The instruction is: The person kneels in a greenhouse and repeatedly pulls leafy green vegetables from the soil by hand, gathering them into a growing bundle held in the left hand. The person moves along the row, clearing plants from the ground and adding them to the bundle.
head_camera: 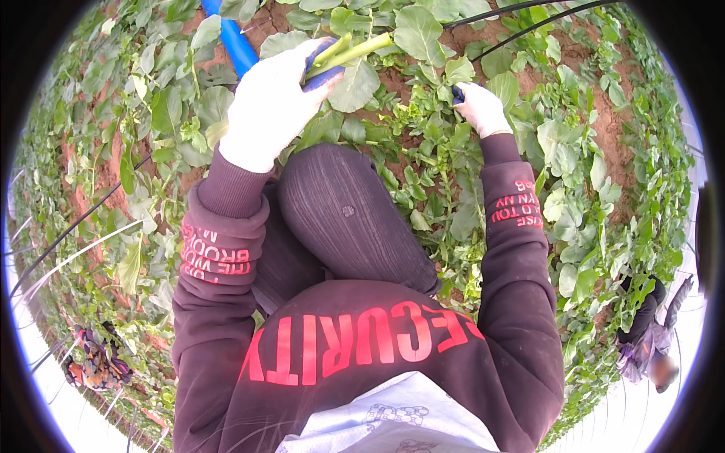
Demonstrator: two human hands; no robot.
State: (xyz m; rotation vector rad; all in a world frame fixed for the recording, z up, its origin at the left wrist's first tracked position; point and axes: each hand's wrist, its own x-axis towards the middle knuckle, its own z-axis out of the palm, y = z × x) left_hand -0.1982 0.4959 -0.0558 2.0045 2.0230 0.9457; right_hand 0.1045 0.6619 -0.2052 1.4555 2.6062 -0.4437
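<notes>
My left hand (pixel 277 102), in a white glove with a blue palm, is closed around a small bunch of thick green stems (pixel 362 52). Their pale cut ends point to the upper right. Off to the right, my right hand (pixel 482 109) wears a similar glove and reaches down among the leafy green plants (pixel 433 122). Its fingers are curled beside a plant's stalks, and leaves hide whether they grip anything. Broad rounded leaves (pixel 419 35) rise between the two hands.
A blue pipe-like object (pixel 235 42) lies beyond my left hand. Dark thin hoses or rods (pixel 532 22) cross at the upper right, and another rod (pixel 85 212) crosses at the left. One person (pixel 645 334) is among the plants at right; a patterned-clothed figure (pixel 99 359) is at lower left.
</notes>
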